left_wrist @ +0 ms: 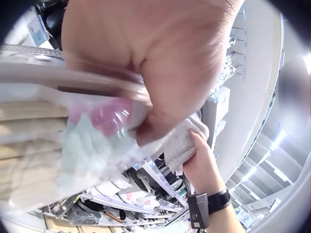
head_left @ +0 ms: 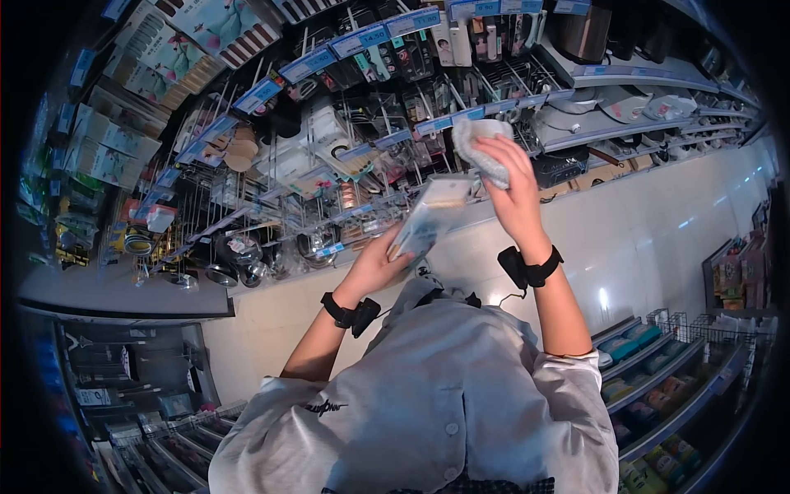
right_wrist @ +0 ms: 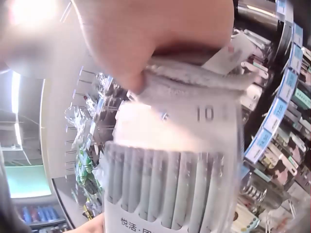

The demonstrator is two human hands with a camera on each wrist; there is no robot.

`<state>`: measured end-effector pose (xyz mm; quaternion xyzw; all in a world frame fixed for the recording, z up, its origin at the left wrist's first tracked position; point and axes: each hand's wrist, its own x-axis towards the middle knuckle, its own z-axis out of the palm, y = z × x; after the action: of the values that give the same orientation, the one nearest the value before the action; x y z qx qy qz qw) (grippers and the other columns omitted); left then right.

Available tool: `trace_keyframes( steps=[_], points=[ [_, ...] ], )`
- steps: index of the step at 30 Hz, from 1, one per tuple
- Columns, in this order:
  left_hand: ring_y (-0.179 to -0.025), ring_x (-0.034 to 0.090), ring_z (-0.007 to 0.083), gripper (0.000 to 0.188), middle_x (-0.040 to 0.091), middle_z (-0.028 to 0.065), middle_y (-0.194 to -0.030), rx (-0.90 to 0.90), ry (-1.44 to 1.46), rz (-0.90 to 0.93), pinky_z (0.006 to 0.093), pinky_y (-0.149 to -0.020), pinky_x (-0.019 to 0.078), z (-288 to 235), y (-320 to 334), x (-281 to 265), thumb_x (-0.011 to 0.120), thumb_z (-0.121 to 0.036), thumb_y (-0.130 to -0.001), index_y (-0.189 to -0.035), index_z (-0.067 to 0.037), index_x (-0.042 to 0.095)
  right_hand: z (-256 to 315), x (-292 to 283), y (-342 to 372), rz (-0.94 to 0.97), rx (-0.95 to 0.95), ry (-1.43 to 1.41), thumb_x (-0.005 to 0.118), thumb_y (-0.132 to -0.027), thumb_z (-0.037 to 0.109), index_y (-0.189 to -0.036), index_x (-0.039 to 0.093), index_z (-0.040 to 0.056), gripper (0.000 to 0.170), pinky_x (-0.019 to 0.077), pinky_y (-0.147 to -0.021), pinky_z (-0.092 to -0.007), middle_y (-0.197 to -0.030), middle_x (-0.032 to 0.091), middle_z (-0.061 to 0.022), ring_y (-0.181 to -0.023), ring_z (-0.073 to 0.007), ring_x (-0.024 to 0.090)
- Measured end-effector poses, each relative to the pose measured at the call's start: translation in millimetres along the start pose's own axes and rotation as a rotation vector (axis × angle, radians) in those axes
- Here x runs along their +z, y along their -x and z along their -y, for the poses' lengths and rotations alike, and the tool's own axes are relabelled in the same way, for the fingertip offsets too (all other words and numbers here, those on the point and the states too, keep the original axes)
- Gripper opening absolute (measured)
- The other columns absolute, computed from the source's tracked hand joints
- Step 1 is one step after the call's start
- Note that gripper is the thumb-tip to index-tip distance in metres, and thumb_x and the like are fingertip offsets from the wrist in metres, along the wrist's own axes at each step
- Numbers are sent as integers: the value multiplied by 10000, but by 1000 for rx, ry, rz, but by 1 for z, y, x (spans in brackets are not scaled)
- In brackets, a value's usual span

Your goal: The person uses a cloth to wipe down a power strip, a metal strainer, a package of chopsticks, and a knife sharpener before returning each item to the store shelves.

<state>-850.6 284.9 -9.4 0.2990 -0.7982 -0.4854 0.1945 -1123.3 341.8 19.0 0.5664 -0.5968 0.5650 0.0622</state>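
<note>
Two things held in front of the shelves (head_left: 605,80): left hand (head_left: 380,267), fingers clamped on a clear packet (head_left: 434,212); right hand (head_left: 516,191), fingers round a cloth (head_left: 467,143). Wiping, seemingly; next stroke wants the packet steady.

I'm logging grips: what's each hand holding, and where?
Left hand: a clear-wrapped pack, by the end nearer the body. Right hand: a pale folded cloth, near its edge.

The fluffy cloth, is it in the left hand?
No, the right hand grips the cloth, while the left hand holds a see-through packet.
</note>
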Motion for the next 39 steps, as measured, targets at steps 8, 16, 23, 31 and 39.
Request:
trace_keyframes(
  steps=[8, 16, 23, 31, 39],
  points=[
    [-1073, 600, 230, 508, 633, 158, -1159, -34, -130, 228, 341, -920, 460, -1, 9, -16, 719, -120, -830, -1287, -1, 533, 20, -6, 20, 623, 277, -585, 786, -776, 113, -1158, 614, 24, 429, 495, -825, -302, -1007, 698, -101, -925, -179, 655],
    [-880, 713, 254, 592, 726, 117, -958, -147, -400, -158, 359, -753, 551, 1, 33, -88, 832, -374, -701, -1165, -56, 645, 3, -17, 25, 162, 521, -711, 731, -873, 223, -1137, 632, -9, 365, 475, -869, -276, -1041, 685, -64, -955, -149, 628],
    [-1188, 557, 252, 817, 581, 117, -1290, 112, 892, -195, 449, -1017, 441, 44, 56, -50, 824, -368, -762, -1373, 0, 426, 9, 44, 43, -50, 901, -1248, 619, -961, 265, -1274, 535, 27, 402, 471, -928, -296, -1200, 629, -62, -1083, -145, 595],
    [-1304, 457, 275, 557, 486, 137, -1372, -8, 1198, -547, 475, -1124, 339, 25, 56, -35, 590, 10, -879, -1396, -27, 385, 45, 103, 72, 254, 889, -985, 576, -988, 270, -1261, 558, 11, 377, 450, -937, -302, -1203, 625, -74, -1076, -159, 588],
    [-1033, 596, 172, 439, 609, 96, -1176, -88, 648, -618, 316, -917, 479, 42, 87, -31, 670, -12, -874, -1281, 16, 509, 88, 106, 52, 371, 48, -229, 652, -864, 94, -1106, 603, -1, 265, 458, -887, -353, -1052, 604, -137, -992, -312, 595]
  ],
)
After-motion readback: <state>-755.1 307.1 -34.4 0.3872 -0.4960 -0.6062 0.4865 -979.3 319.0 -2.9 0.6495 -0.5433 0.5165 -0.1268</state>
